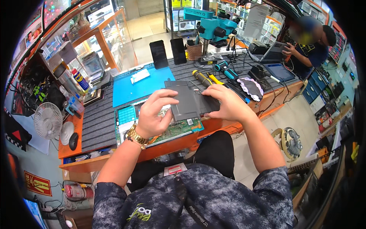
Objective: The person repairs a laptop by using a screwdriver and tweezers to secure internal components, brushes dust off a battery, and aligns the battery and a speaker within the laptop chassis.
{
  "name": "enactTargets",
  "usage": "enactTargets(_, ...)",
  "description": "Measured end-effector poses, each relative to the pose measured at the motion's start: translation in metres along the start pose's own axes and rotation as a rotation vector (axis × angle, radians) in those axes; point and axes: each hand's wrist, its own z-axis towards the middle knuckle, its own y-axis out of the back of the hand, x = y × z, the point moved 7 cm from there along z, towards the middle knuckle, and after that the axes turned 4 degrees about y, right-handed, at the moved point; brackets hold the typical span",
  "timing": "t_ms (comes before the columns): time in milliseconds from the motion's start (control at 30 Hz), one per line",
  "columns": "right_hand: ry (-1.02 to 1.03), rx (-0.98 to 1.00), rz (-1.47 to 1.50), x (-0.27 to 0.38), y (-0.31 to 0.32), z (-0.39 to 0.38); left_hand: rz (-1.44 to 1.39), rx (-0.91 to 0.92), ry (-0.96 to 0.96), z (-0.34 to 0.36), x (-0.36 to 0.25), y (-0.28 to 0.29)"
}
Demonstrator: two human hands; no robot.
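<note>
I hold a flat black laptop battery (186, 100) above the bench, with small tabs along its edges. My left hand (154, 114), with a gold watch (136, 136) on its wrist, has curved fingertips over the battery's left side and the thumb by its edge. At the other end, my right hand (227, 102) grips it between fingers and thumb. Below both hands lies an opened device with a green circuit board (173, 133), partly covered by the hands and battery. A blue mat (126, 89) spreads behind it, bearing a small white packet (140, 76).
Two dark phones (159, 54) stand at the back of the mat. Right of the battery lie screwdrivers (202, 78) and a teal power driver (226, 70). A teal microscope (215, 28) rises behind. A white fan (48, 120) stands left. At far right a person (310, 49) handles a laptop (273, 52).
</note>
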Motion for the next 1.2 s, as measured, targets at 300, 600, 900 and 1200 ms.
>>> enactTargets(300,-0.162,-0.138,0.131,-0.004,-0.001,-0.080,-1.083,-0.114,0.646,-0.027,0.018,-0.077)
enactTargets(600,-0.064,-0.022,0.150,0.000,-0.013,-0.091,-1.913,0.323,1.099,-0.049,-0.014,-0.150)
enactTargets(900,-0.098,0.167,0.024,-0.006,-0.001,-0.064,-1.968,0.088,1.063,-0.063,-0.013,-0.141)
enactTargets(1200,-0.538,-0.066,-0.185,-0.179,0.001,-0.023,-1.988,-0.122,0.929,-0.057,0.008,-0.126)
